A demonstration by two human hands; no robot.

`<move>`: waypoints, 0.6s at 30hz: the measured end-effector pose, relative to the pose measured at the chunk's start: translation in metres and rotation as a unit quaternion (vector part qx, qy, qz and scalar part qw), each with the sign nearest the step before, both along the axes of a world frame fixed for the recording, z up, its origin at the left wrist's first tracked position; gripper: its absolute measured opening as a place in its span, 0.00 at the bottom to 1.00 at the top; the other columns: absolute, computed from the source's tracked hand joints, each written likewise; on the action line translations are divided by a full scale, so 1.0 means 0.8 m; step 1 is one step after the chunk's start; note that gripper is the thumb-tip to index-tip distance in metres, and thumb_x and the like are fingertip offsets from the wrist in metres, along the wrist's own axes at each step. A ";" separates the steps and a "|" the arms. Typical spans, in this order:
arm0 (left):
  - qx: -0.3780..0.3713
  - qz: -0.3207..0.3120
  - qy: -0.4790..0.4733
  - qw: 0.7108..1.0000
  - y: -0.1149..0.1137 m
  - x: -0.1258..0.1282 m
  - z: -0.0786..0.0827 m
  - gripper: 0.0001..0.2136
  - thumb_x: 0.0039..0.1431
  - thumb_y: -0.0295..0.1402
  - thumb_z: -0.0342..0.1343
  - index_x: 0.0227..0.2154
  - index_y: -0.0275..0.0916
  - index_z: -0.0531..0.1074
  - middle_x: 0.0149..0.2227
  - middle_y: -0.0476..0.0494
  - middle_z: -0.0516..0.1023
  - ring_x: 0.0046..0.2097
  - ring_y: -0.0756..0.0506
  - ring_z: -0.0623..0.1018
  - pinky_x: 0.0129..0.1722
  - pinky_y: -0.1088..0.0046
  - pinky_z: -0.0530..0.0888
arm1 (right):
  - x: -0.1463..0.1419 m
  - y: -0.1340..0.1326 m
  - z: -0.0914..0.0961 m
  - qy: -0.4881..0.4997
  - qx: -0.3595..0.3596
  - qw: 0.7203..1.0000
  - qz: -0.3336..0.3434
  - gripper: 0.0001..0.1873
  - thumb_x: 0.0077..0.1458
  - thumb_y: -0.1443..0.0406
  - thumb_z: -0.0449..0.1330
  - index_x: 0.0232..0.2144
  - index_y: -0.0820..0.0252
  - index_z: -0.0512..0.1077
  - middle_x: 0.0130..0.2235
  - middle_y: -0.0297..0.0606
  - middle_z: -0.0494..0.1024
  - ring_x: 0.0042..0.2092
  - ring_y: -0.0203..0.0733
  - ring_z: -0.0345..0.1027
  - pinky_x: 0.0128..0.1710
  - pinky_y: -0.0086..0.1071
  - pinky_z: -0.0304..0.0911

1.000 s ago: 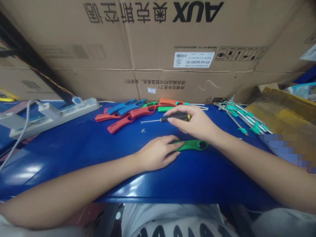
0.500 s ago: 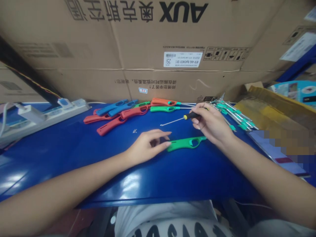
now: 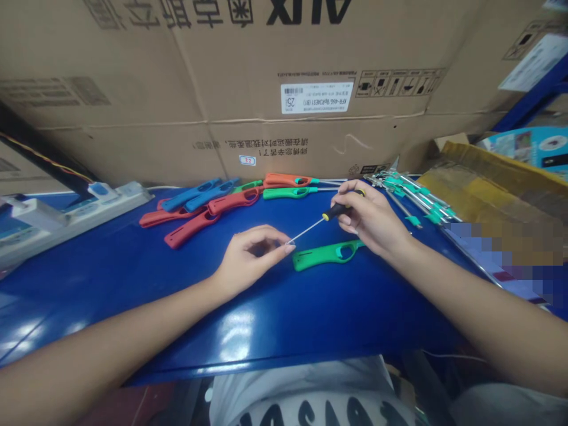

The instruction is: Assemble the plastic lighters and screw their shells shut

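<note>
My right hand (image 3: 370,220) grips a screwdriver (image 3: 333,212) with a black and yellow handle, its thin shaft slanting down to the left. My left hand (image 3: 251,255) is pinched at the tip of that shaft, thumb and forefinger together; anything between them is too small to see. A green lighter shell (image 3: 326,254) lies flat on the blue table (image 3: 284,319) just under and between both hands, touched by neither.
Several red, blue and green lighter shells (image 3: 208,204) lie at the back of the table. A bundle of green-tipped metal rods (image 3: 410,198) sits at the right. A white power strip (image 3: 66,213) is at the left. Big cardboard boxes (image 3: 248,89) close off the back.
My left hand has lifted off the green shell and pinched at the screwdriver tip. The right hand moved the screwdriver right and tilted its tip down toward the left hand.
</note>
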State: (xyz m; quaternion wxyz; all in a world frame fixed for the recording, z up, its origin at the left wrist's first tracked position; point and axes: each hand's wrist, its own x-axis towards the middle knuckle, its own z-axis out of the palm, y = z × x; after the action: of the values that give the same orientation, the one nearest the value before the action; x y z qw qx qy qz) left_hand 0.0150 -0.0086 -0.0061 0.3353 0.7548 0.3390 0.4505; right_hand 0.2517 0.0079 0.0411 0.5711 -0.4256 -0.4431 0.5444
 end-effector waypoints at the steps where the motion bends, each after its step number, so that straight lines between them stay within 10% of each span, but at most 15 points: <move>1: 0.012 0.001 -0.001 1.000 0.000 0.000 0.000 0.05 0.59 0.33 0.65 0.31 0.37 0.81 0.32 0.45 0.81 0.31 0.50 0.77 0.31 0.75 0.72 | 0.000 0.000 0.000 0.001 -0.001 1.000 0.001 0.15 0.43 0.68 0.66 0.31 0.56 0.64 0.26 0.28 0.72 0.18 0.28 0.57 0.14 0.23 0.49; 18: 0.077 -0.022 0.021 0.997 -0.001 -0.002 0.000 0.02 0.57 0.29 0.68 0.31 0.36 0.83 0.32 0.44 0.84 0.31 0.50 0.80 0.31 0.77 0.74 | 0.003 0.000 -0.003 -0.049 0.076 0.996 -0.006 0.15 0.46 0.67 0.67 0.33 0.55 0.64 0.26 0.26 0.72 0.16 0.27 0.57 0.12 0.24 0.50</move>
State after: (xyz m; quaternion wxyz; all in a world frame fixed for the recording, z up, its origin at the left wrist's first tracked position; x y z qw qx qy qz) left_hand 0.0134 -0.0093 -0.0057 0.2788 0.7950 0.2934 0.4519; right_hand 0.2538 0.0079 0.0389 0.5828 -0.4100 -0.5082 0.4837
